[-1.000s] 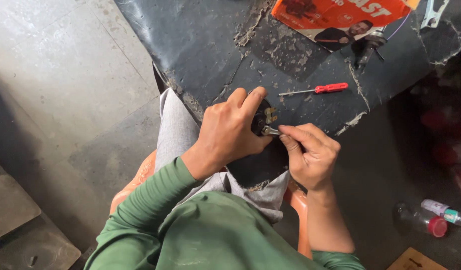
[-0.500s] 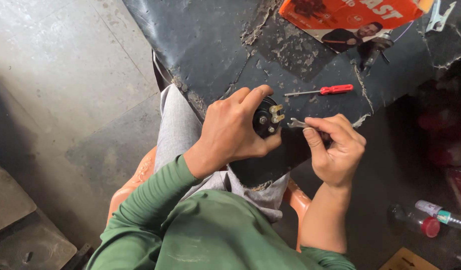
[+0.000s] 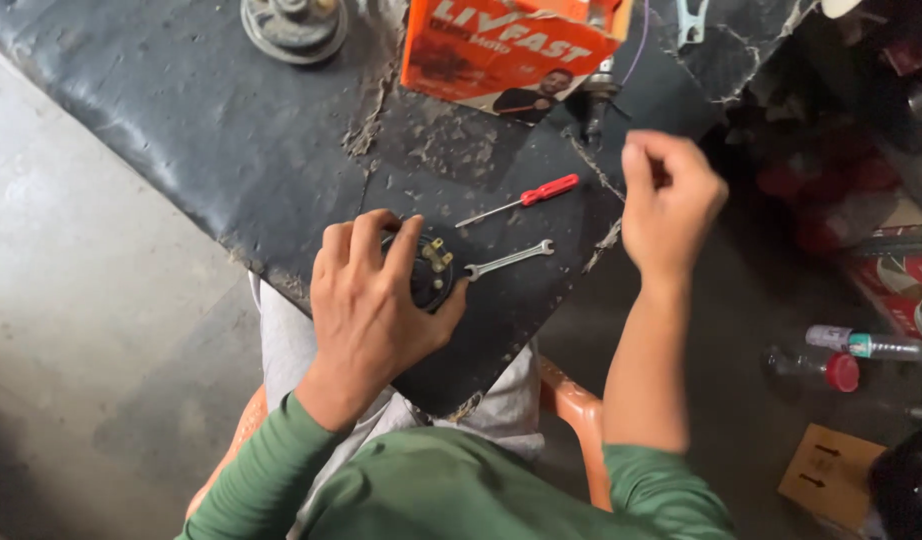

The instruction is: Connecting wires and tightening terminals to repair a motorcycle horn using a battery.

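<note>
A: State the position of the left hand [image 3: 376,310].

B: It lies on the black desk [image 3: 211,130], with the fingers curled over a round black component [image 3: 428,275] that has brass terminals on its face. The grip is closed around that component, pressing it to the desk surface near the front edge.

A: And the right hand [image 3: 671,195]?

B: It is raised at 2 o'clock from the component, well apart from it and off the desk edge. The fingers are curled into a loose fist; I cannot tell whether the grip pinches anything.

A: List the tools near the component.

B: A small open-ended spanner [image 3: 509,260] lies flat at 3 o'clock, its near end touching or just beside the component. A red-handled screwdriver [image 3: 521,198] lies at 1 o'clock, beyond the spanner and roughly parallel to it.

A: Other items?

B: An orange carton [image 3: 506,45] stands at 12 o'clock on the cracked desk cover. A round metal pulley-like part [image 3: 293,25] sits at 11 o'clock. Bottles with red caps [image 3: 826,368] lie on the floor at 4 o'clock. The person sits on an orange chair [image 3: 576,410].
</note>
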